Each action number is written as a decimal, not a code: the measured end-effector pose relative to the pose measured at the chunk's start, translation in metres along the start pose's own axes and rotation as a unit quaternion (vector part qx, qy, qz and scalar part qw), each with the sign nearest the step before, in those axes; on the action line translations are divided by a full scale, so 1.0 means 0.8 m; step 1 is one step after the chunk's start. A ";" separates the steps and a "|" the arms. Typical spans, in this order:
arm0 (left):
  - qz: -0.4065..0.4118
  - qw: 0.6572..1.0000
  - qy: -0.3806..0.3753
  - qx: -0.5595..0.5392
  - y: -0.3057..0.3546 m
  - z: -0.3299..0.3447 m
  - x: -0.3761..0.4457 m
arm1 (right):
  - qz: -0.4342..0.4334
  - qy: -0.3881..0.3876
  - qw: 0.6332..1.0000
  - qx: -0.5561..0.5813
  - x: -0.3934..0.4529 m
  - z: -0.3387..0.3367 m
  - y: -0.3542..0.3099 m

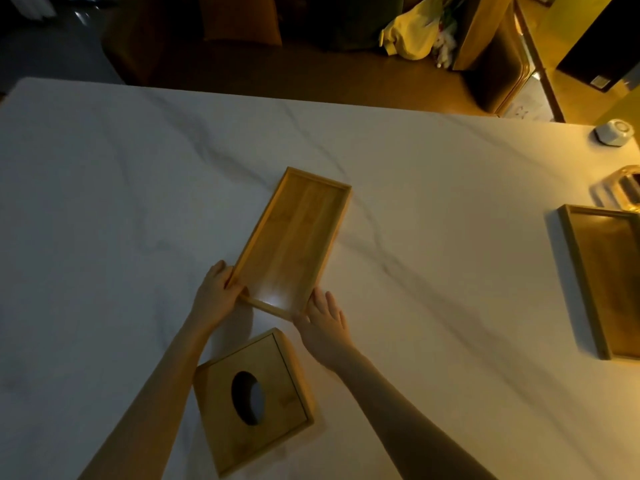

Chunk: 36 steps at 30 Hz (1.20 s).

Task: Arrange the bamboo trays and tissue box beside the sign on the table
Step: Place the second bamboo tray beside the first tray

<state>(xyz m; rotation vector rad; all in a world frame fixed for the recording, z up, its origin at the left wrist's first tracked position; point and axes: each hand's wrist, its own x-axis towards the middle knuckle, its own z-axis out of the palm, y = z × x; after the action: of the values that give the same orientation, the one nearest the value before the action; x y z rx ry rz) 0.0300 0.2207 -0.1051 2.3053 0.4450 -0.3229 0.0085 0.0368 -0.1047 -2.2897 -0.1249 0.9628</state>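
A long bamboo tray (294,233) lies slanted in the middle of the white marble table (121,202). My left hand (216,294) grips its near left corner. My right hand (323,323) lies flat against its near right corner with the fingers spread. Between my forearms, close to me, a square bamboo tissue box (252,400) with an oval opening rests on the table. A second bamboo tray (609,282) lies at the right edge, partly cut off by the frame. Just beyond that tray stands a clear acrylic sign (623,188).
A small white round device (614,132) sits at the table's far right corner. Beyond the far edge are dark chairs, a yellow bag (412,32) and a wooden cabinet (491,46).
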 end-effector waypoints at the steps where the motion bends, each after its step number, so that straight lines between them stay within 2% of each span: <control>1: 0.001 1.000 0.006 -0.014 0.003 -0.003 -0.001 | -0.008 0.012 1.000 0.026 0.001 0.001 -0.002; 3: -0.015 0.997 0.002 -0.076 0.006 -0.009 -0.003 | -0.012 0.061 0.992 0.112 -0.004 0.000 -0.008; 6: -0.058 0.973 -0.013 -0.224 0.016 -0.018 -0.014 | 0.053 0.135 0.961 0.238 -0.018 -0.008 -0.016; 10: -0.067 0.956 -0.026 -0.286 0.025 -0.021 -0.023 | 0.073 0.183 0.925 0.324 -0.026 -0.025 -0.013; 12: -0.069 0.951 -0.028 -0.300 0.029 -0.021 -0.027 | 0.079 0.173 0.911 0.365 -0.030 -0.036 -0.006; 15: -0.076 0.939 -0.036 -0.334 0.038 -0.021 -0.034 | 0.068 0.136 0.862 0.483 -0.042 -0.062 0.005; 17: -0.069 0.931 -0.039 -0.355 0.050 -0.017 -0.042 | 0.055 0.123 0.844 0.519 -0.052 -0.080 0.013; 22: -0.053 0.917 -0.019 -0.394 0.091 0.004 -0.066 | 0.034 0.124 0.836 0.533 -0.080 -0.111 0.036; 28: -0.001 0.905 -0.017 -0.425 0.145 0.039 -0.092 | 0.004 0.166 0.848 0.504 -0.124 -0.156 0.075; 36: 0.046 0.891 -0.057 -0.447 0.216 0.106 -0.116 | 0.041 0.243 0.839 0.485 -0.176 -0.217 0.144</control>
<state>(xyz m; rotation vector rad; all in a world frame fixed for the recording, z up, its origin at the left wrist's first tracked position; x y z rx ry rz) 0.0080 0.0259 -0.0198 1.3870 0.3247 -0.1497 0.0047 -0.1902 0.0037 -1.4907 0.5636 0.2947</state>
